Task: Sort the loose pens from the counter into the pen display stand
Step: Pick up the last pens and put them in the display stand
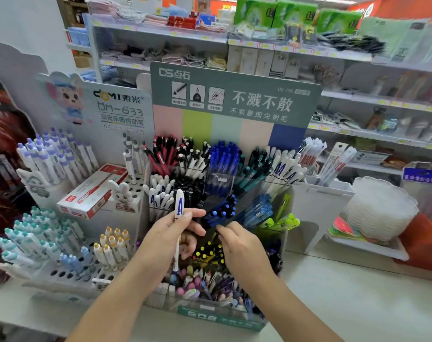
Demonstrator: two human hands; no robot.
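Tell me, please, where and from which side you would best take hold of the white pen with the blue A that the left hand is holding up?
Probably the bare lower barrel of the white pen, pinched from the right. It stands nearly upright, the left hand wraps its middle, and the right hand is beside it.

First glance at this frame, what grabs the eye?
The left hand, centre frame, grips an upright white pen with a blue letter clip in front of the tiered clear-plastic pen display stand, packed with red, black, blue and white pens. The right hand reaches among the black pens with yellow tips in a lower tier. Above stands the grey-green header board with pastel stripes.
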